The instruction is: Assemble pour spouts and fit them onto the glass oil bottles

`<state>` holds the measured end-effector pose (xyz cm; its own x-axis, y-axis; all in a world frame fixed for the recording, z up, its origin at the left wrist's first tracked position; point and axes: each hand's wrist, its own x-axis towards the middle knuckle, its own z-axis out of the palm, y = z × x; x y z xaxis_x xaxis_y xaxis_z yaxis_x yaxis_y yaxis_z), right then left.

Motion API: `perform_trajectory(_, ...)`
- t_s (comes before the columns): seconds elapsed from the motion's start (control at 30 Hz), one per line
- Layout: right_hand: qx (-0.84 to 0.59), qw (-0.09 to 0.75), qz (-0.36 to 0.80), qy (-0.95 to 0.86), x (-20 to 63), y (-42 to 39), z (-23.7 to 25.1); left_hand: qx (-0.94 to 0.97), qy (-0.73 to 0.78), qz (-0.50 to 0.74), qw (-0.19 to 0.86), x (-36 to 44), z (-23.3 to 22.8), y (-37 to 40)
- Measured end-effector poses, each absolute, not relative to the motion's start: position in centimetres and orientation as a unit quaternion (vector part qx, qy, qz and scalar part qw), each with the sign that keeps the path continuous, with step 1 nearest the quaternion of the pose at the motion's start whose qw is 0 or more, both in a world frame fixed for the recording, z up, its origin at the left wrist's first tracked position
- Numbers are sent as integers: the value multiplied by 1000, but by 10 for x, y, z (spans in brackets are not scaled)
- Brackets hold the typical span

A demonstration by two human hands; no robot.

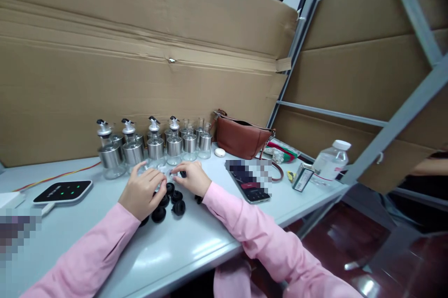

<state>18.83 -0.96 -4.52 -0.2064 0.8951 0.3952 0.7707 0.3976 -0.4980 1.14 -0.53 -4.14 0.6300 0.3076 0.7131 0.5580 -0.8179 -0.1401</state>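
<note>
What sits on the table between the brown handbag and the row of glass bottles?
In the head view, a small white oval object lies between the brown handbag and the glass bottles.

Nothing here can be read. The black pad (63, 191) at lower left shows only green lights and a faint mark too small to make out. The bottle (329, 162) at right has a label with print too blurred for me. The small box (302, 177) beside it carries lettering I can't tell. The phone (249, 180) screen is blurred out

Both pink-sleeved arms reach forward, left hand (143, 191) and right hand (193, 177) curled close together.
</note>
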Motion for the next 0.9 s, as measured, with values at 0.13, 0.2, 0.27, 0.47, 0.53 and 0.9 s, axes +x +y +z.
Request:
perform_trajectory(0.13,-506,421,84,-748,192,-10,-41,-871,-243,-374,205,13,-40,-8)
perform_trajectory(0.2,-480,458,72,-744,192,-10,-39,-867,-244,-381,211,14,-40,-8)
perform_trajectory(0.27,-447,481,57,-752,191,-12,-38,-861,-243,-392,213,14,-41,-9)
perform_trajectory(0.47,-363,504,-31,-783,187,-18,-39,-851,-228,-412,232,15,-44,-7)
perform_trajectory(0.53,-343,510,-29,-789,186,-20,-38,-845,-236,-412,247,14,-47,-4)
perform_trajectory(0.9,-316,489,-45,-812,185,-25,-35,-839,-260,-404,254,8,-45,0)
